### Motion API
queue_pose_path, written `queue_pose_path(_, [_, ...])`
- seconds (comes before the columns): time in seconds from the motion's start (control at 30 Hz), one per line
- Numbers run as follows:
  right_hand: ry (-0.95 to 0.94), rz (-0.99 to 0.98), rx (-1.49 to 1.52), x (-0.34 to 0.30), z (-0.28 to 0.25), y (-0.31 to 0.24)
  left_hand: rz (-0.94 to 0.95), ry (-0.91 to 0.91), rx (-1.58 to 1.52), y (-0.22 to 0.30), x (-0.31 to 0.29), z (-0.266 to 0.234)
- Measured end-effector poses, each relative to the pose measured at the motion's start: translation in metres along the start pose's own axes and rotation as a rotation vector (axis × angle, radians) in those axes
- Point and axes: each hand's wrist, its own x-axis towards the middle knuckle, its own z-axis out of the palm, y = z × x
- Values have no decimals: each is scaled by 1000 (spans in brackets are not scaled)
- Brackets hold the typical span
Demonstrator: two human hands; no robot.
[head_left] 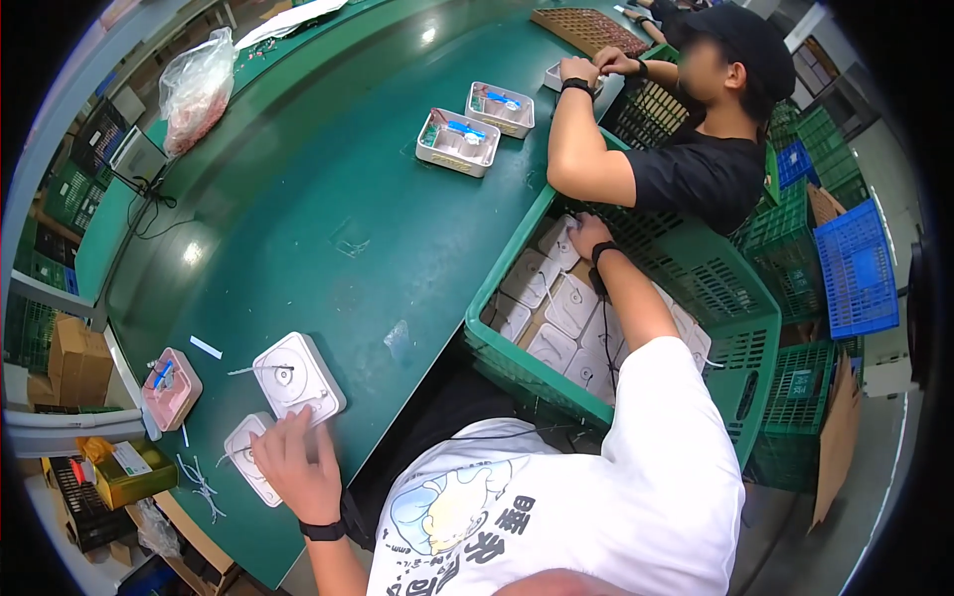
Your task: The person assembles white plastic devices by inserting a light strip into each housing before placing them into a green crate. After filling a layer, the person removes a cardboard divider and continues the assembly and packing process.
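Note:
My left hand (298, 467) has its fingers apart at the near edges of two white square plastic housings on the table. The larger-looking housing (318, 370) has a round centre and a thin wire across its face; the other housing (244, 434) lies partly under my hand. My right hand (590, 234) reaches into a green plastic crate (537, 373) at my right, with fingers curled at the edge of a white housing (558, 250). Several similar housings with wires lie in rows in that crate. My right fingertips are partly hidden.
Two open white housings (457, 157) with blue parts stand farther up the green table (298, 228). A pinkish open housing (171, 399) and loose white wires (202, 487) lie at the left. A co-worker (686, 129) works beside the crate. A plastic bag (197, 94) sits far left.

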Motion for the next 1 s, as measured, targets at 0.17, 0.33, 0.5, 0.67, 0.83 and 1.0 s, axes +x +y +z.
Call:
queue_pose_path(0.17, [-109,73,-139,-14,-17,11,-6,17,-6,1,-1,0])
queue_pose_path(0.33, [-249,457,117,-68,-62,6,4,44,21,1,0,1])
queue_pose_path(0.5, [-249,356,57,-102,-58,8,4,41,11,2,0,1])
queue_pose_path(0.67, [-83,70,76,-98,-21,19,11,60,-17,5,0,1])
queue_pose_path(0.83, [-102,277,73,-82,-23,6,2,46,-14,2,0,1])
queue_pose_path(1.0, [-3,262,213,-100,-53,-50,1,44,-27,2,-2,-1])
